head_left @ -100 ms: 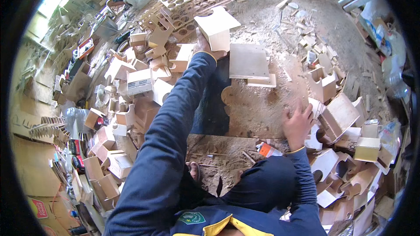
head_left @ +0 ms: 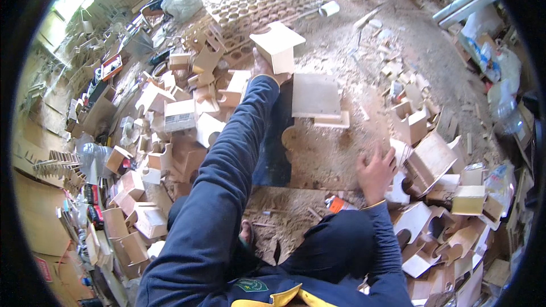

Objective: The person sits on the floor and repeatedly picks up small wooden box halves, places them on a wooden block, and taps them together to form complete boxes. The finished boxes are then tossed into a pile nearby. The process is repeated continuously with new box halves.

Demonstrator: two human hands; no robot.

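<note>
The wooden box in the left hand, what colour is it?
Pale, unpainted wood, light tan; the wooden box shows best in the head view.

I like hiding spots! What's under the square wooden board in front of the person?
The square pale wooden board rests on a thinner wood piece over the sawdust-covered work surface. Anything beneath its middle is covered.

Left arm stretched far forward, left hand [head_left: 263, 66] closed in a grip, right hand [head_left: 375, 171] fingers spread, palm down

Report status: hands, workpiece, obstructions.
Left hand gripping pale wooden box piece. Right hand flat on sawdust-covered board. Square plywood panel lies between.
</note>
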